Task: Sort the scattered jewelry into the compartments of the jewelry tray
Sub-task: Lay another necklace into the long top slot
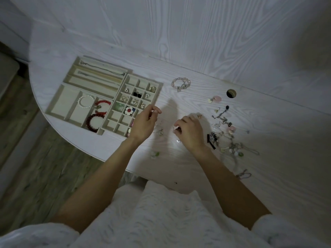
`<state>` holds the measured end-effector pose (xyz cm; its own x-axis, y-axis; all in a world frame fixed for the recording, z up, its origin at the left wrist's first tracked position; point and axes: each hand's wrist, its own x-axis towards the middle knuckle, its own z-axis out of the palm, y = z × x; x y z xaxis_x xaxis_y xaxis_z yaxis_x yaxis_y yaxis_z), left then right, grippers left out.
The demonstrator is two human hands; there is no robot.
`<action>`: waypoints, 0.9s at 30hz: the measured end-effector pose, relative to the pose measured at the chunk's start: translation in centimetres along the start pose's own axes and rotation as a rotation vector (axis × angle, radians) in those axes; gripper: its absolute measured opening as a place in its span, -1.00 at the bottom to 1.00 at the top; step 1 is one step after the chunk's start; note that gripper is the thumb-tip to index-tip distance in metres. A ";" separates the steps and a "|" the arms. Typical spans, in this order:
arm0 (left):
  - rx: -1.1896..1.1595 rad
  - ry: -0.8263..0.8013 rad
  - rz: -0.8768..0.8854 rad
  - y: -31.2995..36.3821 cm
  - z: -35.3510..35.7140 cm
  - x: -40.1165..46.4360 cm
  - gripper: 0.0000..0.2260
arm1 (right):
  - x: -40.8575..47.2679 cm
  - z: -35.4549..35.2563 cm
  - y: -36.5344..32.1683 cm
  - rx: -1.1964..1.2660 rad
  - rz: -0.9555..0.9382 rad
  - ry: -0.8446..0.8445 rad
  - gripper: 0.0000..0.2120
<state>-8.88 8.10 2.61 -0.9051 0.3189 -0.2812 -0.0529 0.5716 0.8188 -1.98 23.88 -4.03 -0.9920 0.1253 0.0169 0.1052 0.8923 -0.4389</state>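
**Fine chain up between both hands, tray waiting at ten o'clock**

Nearest us, our two forearms reach over the table (pixel 179 167) edge. Our right hand (pixel 189 133) is curled, its grip pinched on what looks like a thin chain end, too fine to be sure. Our left hand (pixel 145 124) is raised just beside the tray, thumb and forefinger pinched together on something too fine to make out, probably the same strand, held taut so it won't knot.

At three o'clock from the right hand lies the unsorted jewelry pile (pixel 227 136), tangled, so pieces likely come out one by one. Farther off, at ten o'clock, the jewelry tray (pixel 59 102) holds bangles in wide bays, earrings in the small grid and chains in the long slots. A pink bead bracelet (pixel 181 83) lies alone at twelve o'clock, unsorted.
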 end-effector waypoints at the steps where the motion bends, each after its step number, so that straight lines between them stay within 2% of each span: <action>1: 0.012 0.000 -0.003 -0.1 -0.1 0.1 -0.84 | 0.3 0.2 -0.3 -0.073 -0.025 -0.020 -0.91; 5: 0.000 0.001 -0.012 -0.3 -0.7 0.3 -0.84 | 0.6 0.2 -0.9 -0.267 -0.067 -0.048 -0.91; 7: -0.009 -0.009 0.009 -0.3 -1.1 0.4 -0.84 | 0.2 -0.2 -0.3 -0.253 -0.009 -0.074 -0.90; 9: -0.022 -0.045 0.047 0.0 -1.6 0.3 -0.83 | 0.0 -1.3 0.2 -0.102 0.095 -0.057 -0.85; 11: -0.038 -0.097 0.080 0.5 -2.1 0.1 -0.84 | 0.3 -2.6 -0.3 0.161 0.143 -0.018 -0.77; 14: -0.015 -0.147 0.138 1.7 -2.7 -0.3 -0.86 | 2.3 -4.1 -2.9 0.497 0.063 -0.107 -0.71; 16: 0.009 -0.148 0.194 2.3 -3.3 -0.5 -0.87 | 3.4 -5.0 -4.4 0.647 0.035 -0.176 -0.80; 20: -0.008 -0.081 0.215 1.9 -5.0 -0.7 -0.94 | 3.6 -8.0 -4.8 0.846 0.129 -0.208 -0.91; 25: 0.078 -0.096 0.178 -0.1 -5.7 -1.1 -0.85 | 3.2 -11.0 -4.3 0.982 0.152 -0.144 -0.92; 27: 0.139 -0.063 0.138 -0.5 -5.4 -1.3 -0.90 | 3.0 -11.6 -4.1 1.003 0.194 -0.083 -0.92</action>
<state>-9.96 3.32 5.23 -0.8712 0.4457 -0.2059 0.1323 0.6170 0.7758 -4.62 25.65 8.21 -0.9698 0.1643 -0.1803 0.1955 0.0811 -0.9774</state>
